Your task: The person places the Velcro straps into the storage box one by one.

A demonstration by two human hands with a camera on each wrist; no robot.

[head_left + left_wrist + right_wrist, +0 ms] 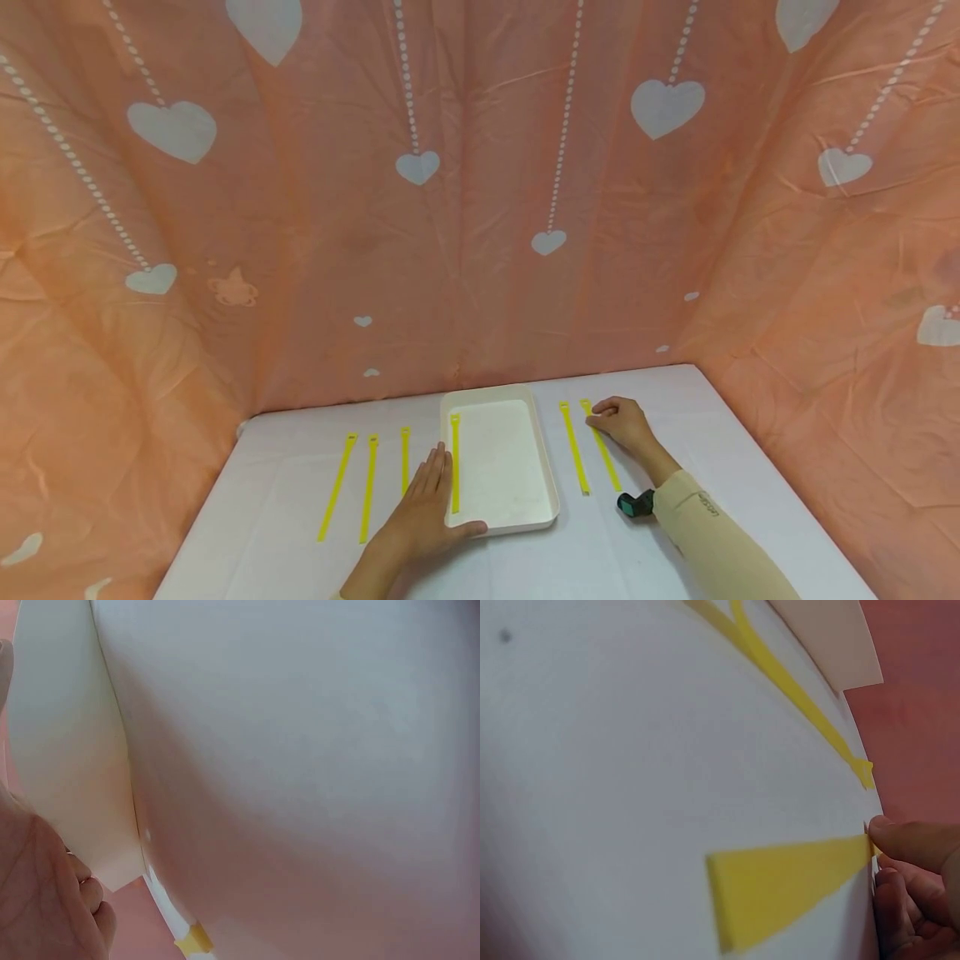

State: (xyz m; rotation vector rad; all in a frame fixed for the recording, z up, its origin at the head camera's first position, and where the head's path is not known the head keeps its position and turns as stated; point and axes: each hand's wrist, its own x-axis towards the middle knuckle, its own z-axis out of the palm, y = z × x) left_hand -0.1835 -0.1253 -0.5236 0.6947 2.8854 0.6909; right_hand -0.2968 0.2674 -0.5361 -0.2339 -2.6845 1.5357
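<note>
My left hand [427,508] lies along the left side of a white tray [542,442], fingers straight, thumb at its front corner. Inside the tray, by the left wall, is one flat yellow strap with a slotted head [455,475]. My right hand [626,423] is right of the tray, pinching another yellow strap [606,458] near its head end. In the right wrist view, the tail of that strap [780,889] widens towards the camera, and thumb and fingertips meet at its far end. Beside it on the table lies a similar yellow strap [574,450].
Several yellow straps [370,492] lie roughly parallel left of the tray, one partly behind my left hand. A white cloth [277,492] covers the table. Orange curtains with white hearts [465,292] enclose the back and sides. A small black device [636,503] sits at my right wrist.
</note>
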